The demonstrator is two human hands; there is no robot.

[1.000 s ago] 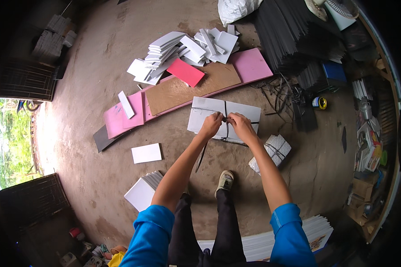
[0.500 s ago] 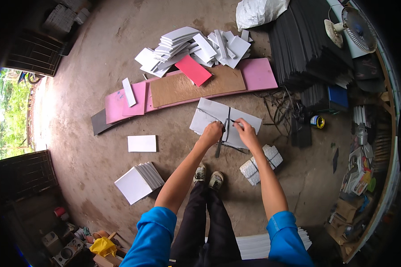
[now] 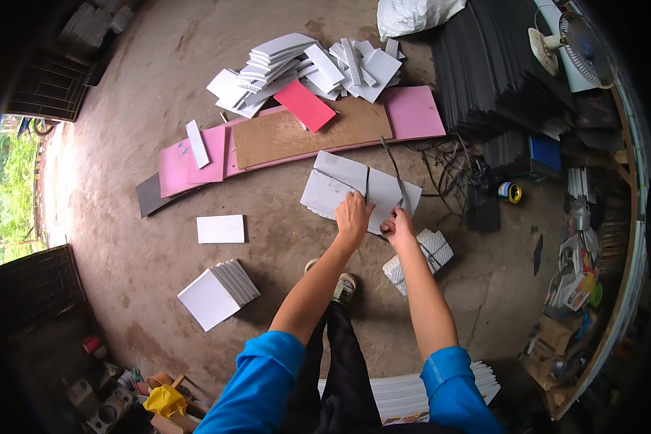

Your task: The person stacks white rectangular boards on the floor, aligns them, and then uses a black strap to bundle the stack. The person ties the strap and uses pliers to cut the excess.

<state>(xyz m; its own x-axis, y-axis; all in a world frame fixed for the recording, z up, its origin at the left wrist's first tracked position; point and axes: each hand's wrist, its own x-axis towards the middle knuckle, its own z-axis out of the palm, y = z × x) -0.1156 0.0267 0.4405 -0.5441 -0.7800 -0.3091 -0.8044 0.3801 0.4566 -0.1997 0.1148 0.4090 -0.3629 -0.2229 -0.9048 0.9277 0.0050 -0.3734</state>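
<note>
A flat bundle of whitish foam sheets [image 3: 331,182] lies on the floor in front of my feet, with dark straps crossing its top. My left hand [image 3: 352,215] is over the bundle's near middle, its fingers curled down onto the black strap [image 3: 368,181] where the straps meet; its fingertips are partly hidden. Pinched in my right hand [image 3: 396,226], at the bundle's near right part, is a loose strap end [image 3: 393,163], which rises past the far edge. Just right of my right forearm sits a smaller whitish bundle [image 3: 432,252], also tied with dark strap.
Beyond the bundle are pink foam sheets [image 3: 417,116], a brown board [image 3: 267,139], a red sheet [image 3: 304,105] and a heap of white pieces [image 3: 282,58]. A white stack [image 3: 213,298] stands left. Black sheets [image 3: 477,79], tangled straps [image 3: 441,173] and a fan [image 3: 582,47] are right.
My right hand has moved toward me, and a strap length now stands up beyond it. My left hand has turned, its back now facing up. One foot has shifted.
</note>
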